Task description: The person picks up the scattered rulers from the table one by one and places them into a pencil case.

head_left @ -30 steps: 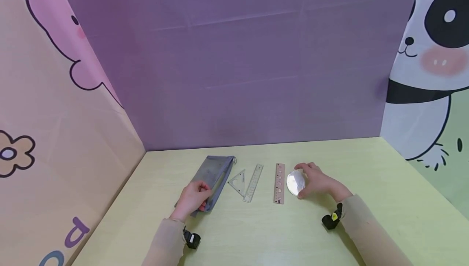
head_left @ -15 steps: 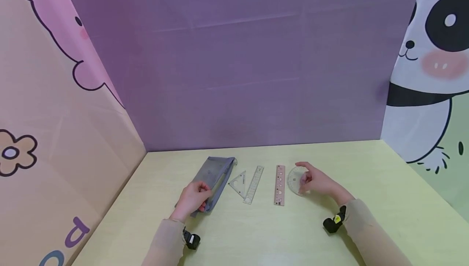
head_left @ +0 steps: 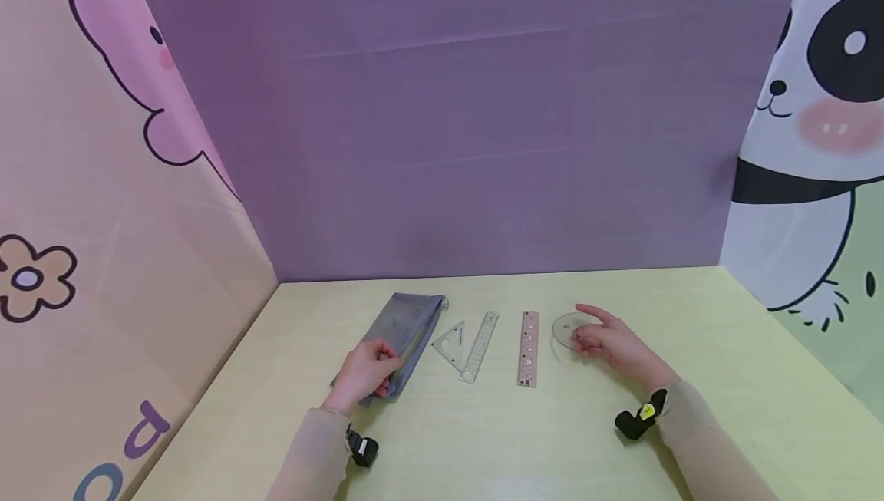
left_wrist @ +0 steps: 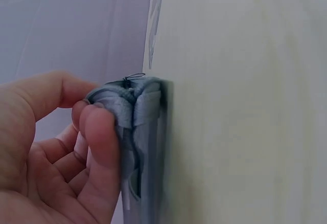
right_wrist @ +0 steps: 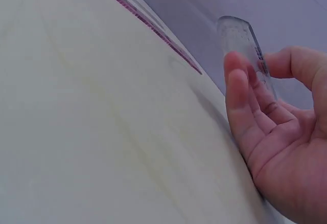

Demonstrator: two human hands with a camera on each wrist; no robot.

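Observation:
My right hand (head_left: 615,344) pinches a round clear protractor (head_left: 565,324), which is raised off the table with a faint shadow under it. In the right wrist view the protractor (right_wrist: 235,35) stands tilted, its far edge past the fingertips and its near part hidden by them. At the left, my left hand (head_left: 364,370) pinches the near end of a blue-grey mesh pouch (head_left: 400,318). Close up, thumb and fingers grip the pouch's (left_wrist: 148,111) fabric corner beside the zipper edge.
Between the hands lie a clear set square (head_left: 450,338), a clear ruler (head_left: 479,347) touching its lower corner, and a pink ruler (head_left: 528,349). A purple backdrop (head_left: 442,140) rises behind the table (head_left: 483,440), with printed panels on both sides.
My right hand has closed its fingers on the protractor and lifted it off the table, shifting slightly right. My left hand keeps its grip on the pouch.

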